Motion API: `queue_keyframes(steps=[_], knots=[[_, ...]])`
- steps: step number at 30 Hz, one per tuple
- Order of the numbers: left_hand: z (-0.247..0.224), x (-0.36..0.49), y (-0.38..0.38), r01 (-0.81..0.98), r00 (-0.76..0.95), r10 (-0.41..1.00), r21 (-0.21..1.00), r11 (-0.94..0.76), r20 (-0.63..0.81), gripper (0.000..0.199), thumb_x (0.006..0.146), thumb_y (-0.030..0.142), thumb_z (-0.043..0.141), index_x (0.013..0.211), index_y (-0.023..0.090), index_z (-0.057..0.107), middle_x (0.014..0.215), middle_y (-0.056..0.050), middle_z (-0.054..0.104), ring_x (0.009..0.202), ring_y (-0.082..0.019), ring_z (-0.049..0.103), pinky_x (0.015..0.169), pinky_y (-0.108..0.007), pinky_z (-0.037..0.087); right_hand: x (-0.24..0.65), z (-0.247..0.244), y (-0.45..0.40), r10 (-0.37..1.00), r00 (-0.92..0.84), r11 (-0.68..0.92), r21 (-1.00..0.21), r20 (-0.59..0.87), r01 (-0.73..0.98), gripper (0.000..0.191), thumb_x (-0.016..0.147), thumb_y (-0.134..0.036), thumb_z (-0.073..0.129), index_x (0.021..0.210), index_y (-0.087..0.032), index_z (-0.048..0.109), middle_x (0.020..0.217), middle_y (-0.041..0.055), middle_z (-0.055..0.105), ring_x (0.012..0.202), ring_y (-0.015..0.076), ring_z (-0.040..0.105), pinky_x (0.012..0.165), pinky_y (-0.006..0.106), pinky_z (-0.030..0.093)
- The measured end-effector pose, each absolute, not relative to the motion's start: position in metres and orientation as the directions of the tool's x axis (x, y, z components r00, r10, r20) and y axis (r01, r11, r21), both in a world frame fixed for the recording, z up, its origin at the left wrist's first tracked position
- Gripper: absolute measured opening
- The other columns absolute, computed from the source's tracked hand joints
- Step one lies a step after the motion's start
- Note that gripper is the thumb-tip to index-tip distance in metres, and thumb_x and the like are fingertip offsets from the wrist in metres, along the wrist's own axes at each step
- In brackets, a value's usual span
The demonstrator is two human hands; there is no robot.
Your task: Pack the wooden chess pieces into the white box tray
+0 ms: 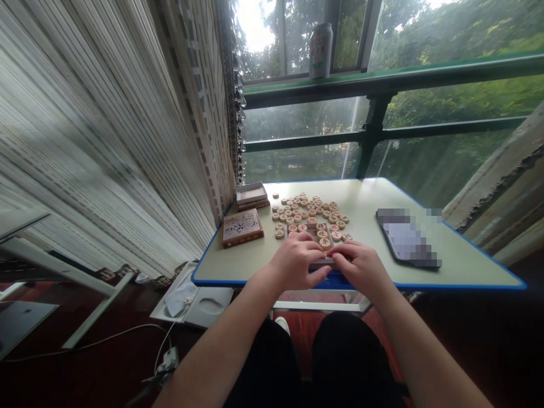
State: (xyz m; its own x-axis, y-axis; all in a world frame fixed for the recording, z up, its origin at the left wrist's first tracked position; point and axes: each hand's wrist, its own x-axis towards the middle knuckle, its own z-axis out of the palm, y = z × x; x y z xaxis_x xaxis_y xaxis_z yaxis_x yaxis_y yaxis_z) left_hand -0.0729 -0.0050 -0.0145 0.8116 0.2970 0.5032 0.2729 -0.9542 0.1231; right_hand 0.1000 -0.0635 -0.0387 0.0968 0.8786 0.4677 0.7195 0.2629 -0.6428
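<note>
A shallow open box (314,227) near the table's front edge holds several round wooden Chinese chess pieces (324,243) with red and dark characters. Over the box's left part lies my left hand (297,259), its fingers loosely stretched and its thumb apart, hiding much of the inside. My right hand (359,263) is at the box's front right corner. Its bent fingertips close on a small Chinese chess piece (326,254), mostly covered by the fingers. Many loose pieces (312,212) are spread behind the box, some lying right beside it.
A brown printed box (242,228) and an open grey box part (251,192) sit at the table's left. To the right lies a phone (406,238). A can (320,51) stands on the window ledge. The table (463,258) has a blue edge.
</note>
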Motion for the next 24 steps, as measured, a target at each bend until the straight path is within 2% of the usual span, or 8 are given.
queue_keyframes(steps=[11, 14, 18, 24], knots=[[-0.0166, -0.0737, -0.0058, 0.301, 0.794, 0.31, 0.106, -0.948, 0.523, 0.024, 0.079, 0.037, 0.054, 0.083, 0.019, 0.07, 0.083, -0.006, 0.07, 0.088, -0.021, 0.056, 0.085, -0.038, 0.043, 0.0992, -0.0397, -0.0623, 0.866, 0.112, 0.251, -0.616, 0.488, 0.746, 0.022, 0.077, -0.025, 0.047, 0.069, -0.022, 0.068, 0.075, 0.0034, 0.068, 0.075, 0.0188, 0.061, 0.073, 0.029, 0.045], [-0.0153, -0.0745, -0.0069, 0.321, 0.756, 0.328, 0.117, -0.94, 0.567, 0.026, 0.078, 0.036, 0.055, 0.089, 0.017, 0.068, 0.083, -0.007, 0.07, 0.088, -0.022, 0.056, 0.085, -0.038, 0.044, 0.0985, -0.0384, -0.0632, 0.862, 0.114, 0.252, -0.615, 0.493, 0.747, 0.022, 0.077, -0.026, 0.047, 0.068, -0.022, 0.066, 0.074, 0.0037, 0.067, 0.074, 0.019, 0.061, 0.073, 0.03, 0.045], [-0.0136, -0.0766, -0.0078, 0.377, 0.659, 0.375, 0.145, -0.915, 0.652, 0.028, 0.076, 0.034, 0.056, 0.095, 0.015, 0.064, 0.087, -0.008, 0.069, 0.087, -0.021, 0.057, 0.087, -0.039, 0.045, 0.0988, -0.0375, -0.0636, 0.866, 0.147, 0.232, -0.644, 0.478, 0.729, 0.021, 0.075, -0.028, 0.047, 0.065, -0.023, 0.064, 0.071, 0.0028, 0.067, 0.071, 0.0193, 0.06, 0.071, 0.03, 0.044], [-0.0106, -0.0779, -0.0027, 0.535, 0.387, 0.494, 0.247, -0.808, 0.779, 0.02, 0.078, 0.031, 0.055, 0.087, 0.015, 0.064, 0.08, -0.006, 0.068, 0.08, -0.02, 0.058, 0.079, -0.038, 0.048, 0.099, -0.03, -0.0661, 0.891, 0.202, 0.217, -0.773, 0.406, 0.596, 0.023, 0.075, -0.029, 0.047, 0.065, -0.022, 0.066, 0.072, 0.0027, 0.069, 0.074, 0.0206, 0.062, 0.07, 0.03, 0.046]])
